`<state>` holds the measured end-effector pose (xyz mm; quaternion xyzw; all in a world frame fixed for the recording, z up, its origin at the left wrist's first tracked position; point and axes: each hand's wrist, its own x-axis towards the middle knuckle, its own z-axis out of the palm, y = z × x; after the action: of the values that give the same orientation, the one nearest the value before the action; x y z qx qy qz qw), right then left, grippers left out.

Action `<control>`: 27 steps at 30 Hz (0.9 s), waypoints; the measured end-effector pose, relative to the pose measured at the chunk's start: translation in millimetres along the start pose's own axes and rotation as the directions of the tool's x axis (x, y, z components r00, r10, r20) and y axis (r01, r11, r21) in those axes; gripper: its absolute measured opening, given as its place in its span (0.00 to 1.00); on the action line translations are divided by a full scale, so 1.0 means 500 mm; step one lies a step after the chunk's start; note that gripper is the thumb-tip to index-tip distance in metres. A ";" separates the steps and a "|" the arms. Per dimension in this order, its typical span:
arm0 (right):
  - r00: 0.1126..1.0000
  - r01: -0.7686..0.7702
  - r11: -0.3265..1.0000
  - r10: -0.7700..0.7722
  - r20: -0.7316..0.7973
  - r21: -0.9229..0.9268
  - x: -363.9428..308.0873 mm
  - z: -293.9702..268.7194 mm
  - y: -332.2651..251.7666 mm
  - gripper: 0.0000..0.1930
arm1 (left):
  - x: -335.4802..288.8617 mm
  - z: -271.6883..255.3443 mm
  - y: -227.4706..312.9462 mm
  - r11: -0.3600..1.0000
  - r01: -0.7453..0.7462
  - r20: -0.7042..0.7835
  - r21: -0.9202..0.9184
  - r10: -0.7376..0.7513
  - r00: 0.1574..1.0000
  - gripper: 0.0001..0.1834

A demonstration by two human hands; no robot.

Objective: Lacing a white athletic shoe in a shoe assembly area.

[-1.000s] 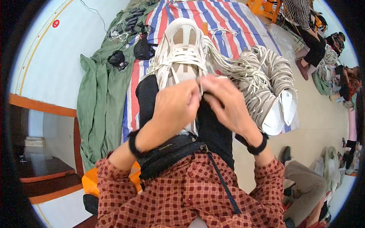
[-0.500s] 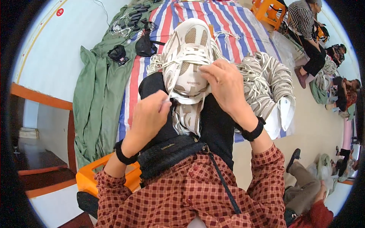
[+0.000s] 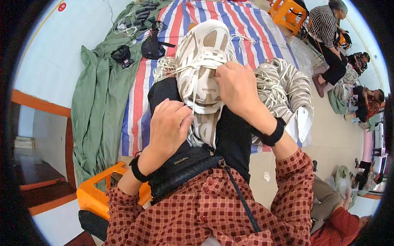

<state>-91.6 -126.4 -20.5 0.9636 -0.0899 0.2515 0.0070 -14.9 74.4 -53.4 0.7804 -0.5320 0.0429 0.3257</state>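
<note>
A white-and-beige sneaker [image 3: 207, 84] rests on my lap, with cream shoelaces [image 3: 209, 61] threaded across its tongue. Below the near end of the sneaker, my left hand [image 3: 168, 125] is closed, pinching a lace that runs down from the eyelets. Bent and closed, my right hand [image 3: 240, 88] is against the sneaker's right side, beside the lacing. What lies between its fingertips is hidden. More sneaker parts [image 3: 205, 127] show between my thighs, under the sneaker.
Several laced sneakers [image 3: 287, 92] are piled at the right on a striped sheet [image 3: 242, 30]. Green cloth [image 3: 100, 110], a black pouch [image 3: 152, 47] and loose laces lie left. An orange stool [image 3: 96, 190] is by my left side. Other people sit at the right.
My left hand has moved slightly down and right, still with the lace. My right hand has shifted slightly and stays at the sneaker's side.
</note>
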 end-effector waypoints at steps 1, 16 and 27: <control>0.989 -0.131 0.961 0.111 0.093 0.242 0.009 0.000 0.006 0.04 | -0.002 0.002 0.002 1.000 -0.006 -0.015 -0.004 0.006 1.000 0.05; 0.963 -0.111 0.805 0.232 -0.137 0.583 -0.015 0.041 0.000 0.08 | -0.010 -0.003 0.020 1.000 0.014 -0.010 -0.008 -0.014 1.000 0.05; 0.996 0.016 0.961 0.010 -0.092 0.276 -0.007 0.015 -0.009 0.09 | -0.011 -0.048 0.043 0.753 0.339 0.113 -0.563 -0.337 0.935 0.10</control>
<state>-90.0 -122.0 -28.7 0.9427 -0.0520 0.3058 -0.1232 -29.3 87.5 -26.8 0.7287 -0.3709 -0.1807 0.5466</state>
